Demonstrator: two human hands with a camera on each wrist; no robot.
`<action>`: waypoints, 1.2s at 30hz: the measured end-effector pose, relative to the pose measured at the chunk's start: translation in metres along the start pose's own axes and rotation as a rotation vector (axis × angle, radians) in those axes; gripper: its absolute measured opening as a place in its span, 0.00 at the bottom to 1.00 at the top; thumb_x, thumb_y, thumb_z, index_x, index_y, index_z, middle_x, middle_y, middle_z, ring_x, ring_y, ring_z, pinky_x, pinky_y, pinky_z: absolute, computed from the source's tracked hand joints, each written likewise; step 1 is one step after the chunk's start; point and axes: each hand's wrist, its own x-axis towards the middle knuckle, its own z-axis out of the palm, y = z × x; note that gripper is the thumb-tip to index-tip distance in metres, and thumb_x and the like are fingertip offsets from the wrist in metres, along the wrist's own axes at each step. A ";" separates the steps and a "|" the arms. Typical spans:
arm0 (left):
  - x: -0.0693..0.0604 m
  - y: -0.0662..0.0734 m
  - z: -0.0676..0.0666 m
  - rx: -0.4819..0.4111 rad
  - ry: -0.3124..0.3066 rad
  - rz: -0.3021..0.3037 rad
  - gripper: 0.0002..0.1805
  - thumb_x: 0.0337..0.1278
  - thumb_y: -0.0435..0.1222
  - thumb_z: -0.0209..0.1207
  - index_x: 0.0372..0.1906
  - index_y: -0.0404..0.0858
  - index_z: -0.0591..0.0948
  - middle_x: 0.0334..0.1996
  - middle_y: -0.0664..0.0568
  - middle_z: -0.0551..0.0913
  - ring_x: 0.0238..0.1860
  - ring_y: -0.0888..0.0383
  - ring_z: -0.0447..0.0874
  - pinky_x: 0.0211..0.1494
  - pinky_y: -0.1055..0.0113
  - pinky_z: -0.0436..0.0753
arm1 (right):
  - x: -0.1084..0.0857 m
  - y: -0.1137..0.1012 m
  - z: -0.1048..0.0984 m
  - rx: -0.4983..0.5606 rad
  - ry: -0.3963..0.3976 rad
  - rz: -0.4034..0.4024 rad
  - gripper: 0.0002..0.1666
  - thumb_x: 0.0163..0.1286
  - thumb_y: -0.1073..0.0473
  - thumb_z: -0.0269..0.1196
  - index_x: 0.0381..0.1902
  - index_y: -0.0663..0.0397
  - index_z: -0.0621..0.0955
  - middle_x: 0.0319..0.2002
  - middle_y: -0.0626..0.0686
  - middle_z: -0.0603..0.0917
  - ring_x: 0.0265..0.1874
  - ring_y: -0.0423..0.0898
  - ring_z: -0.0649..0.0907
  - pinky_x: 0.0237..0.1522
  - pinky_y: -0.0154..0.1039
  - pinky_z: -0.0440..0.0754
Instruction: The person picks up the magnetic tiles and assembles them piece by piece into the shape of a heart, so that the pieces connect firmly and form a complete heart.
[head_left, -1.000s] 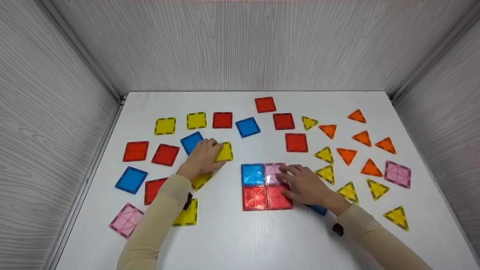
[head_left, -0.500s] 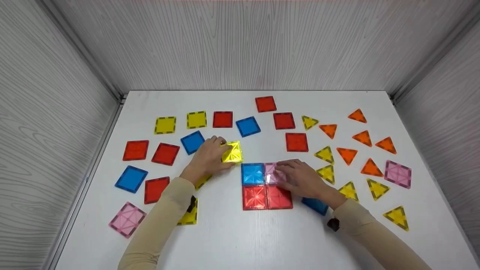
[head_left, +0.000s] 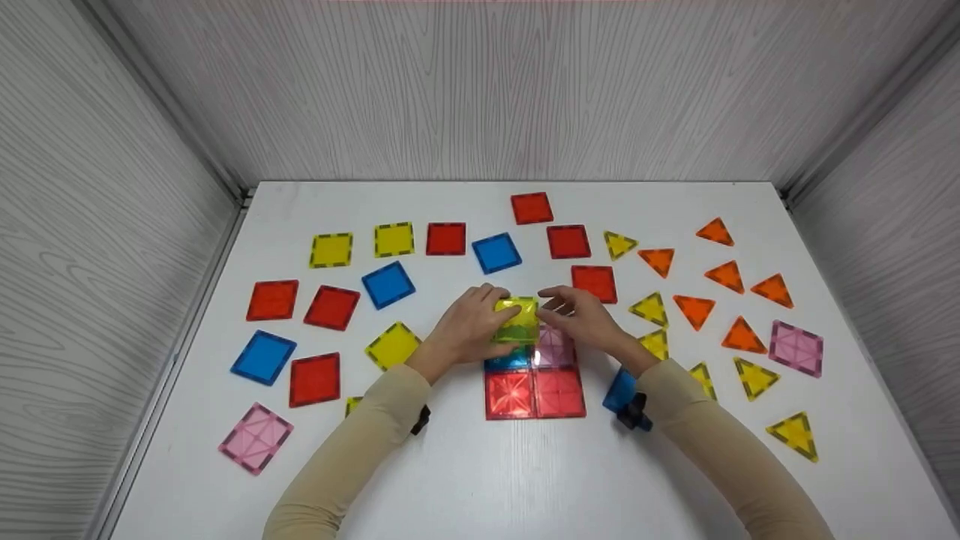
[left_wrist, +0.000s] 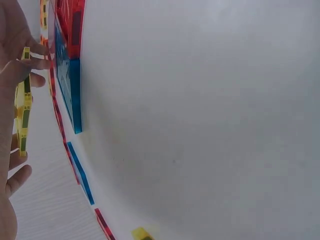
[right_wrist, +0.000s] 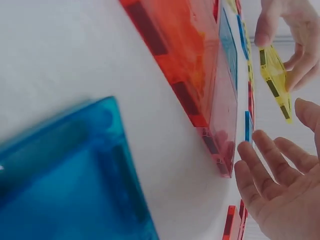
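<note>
My left hand [head_left: 466, 328] pinches a yellow square magnetic tile [head_left: 523, 324] between thumb and fingers. It is held above the back edge of a flat two-by-two block of tiles. That block has a blue tile [head_left: 504, 361], partly covered, a pink tile [head_left: 555, 349] and two red tiles [head_left: 510, 394] at the front. To the right, my right hand [head_left: 589, 324] hovers by the yellow tile with its fingers spread loosely. In the right wrist view, a small gap separates the right thumb [right_wrist: 306, 109] from the yellow tile [right_wrist: 275, 82].
Loose red, blue, yellow and pink square tiles lie around the left and back, such as a red one [head_left: 315, 379]. Orange triangles [head_left: 694, 311] and yellow triangles [head_left: 795, 435] are scattered at right. A blue tile [head_left: 619, 390] lies partly under the right wrist. Wood-grain panels [head_left: 480, 90] enclose the table.
My left hand has carried the yellow tile rightward from the loose tiles to above the block. My right hand has lifted off the pink tile and moved slightly back, towards the yellow tile.
</note>
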 end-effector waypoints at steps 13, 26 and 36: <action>-0.005 0.007 0.000 -0.060 0.066 -0.037 0.37 0.66 0.58 0.67 0.73 0.45 0.77 0.69 0.45 0.79 0.68 0.49 0.80 0.73 0.57 0.82 | 0.002 0.001 -0.012 0.170 -0.010 0.044 0.14 0.79 0.52 0.64 0.55 0.52 0.85 0.52 0.55 0.90 0.44 0.49 0.85 0.47 0.33 0.87; -0.079 -0.026 -0.021 -0.125 -0.192 -0.415 0.40 0.68 0.59 0.63 0.77 0.45 0.72 0.70 0.43 0.76 0.70 0.46 0.75 0.73 0.49 0.81 | -0.010 0.025 -0.029 0.087 0.173 -0.111 0.07 0.76 0.59 0.67 0.48 0.53 0.86 0.48 0.56 0.90 0.44 0.49 0.86 0.49 0.25 0.83; -0.132 -0.040 -0.030 -0.192 -0.339 -0.689 0.49 0.64 0.61 0.64 0.81 0.40 0.64 0.70 0.34 0.70 0.65 0.41 0.74 0.67 0.46 0.83 | -0.018 0.028 -0.028 0.032 0.174 -0.102 0.07 0.77 0.57 0.66 0.50 0.49 0.86 0.48 0.51 0.90 0.46 0.47 0.86 0.52 0.25 0.82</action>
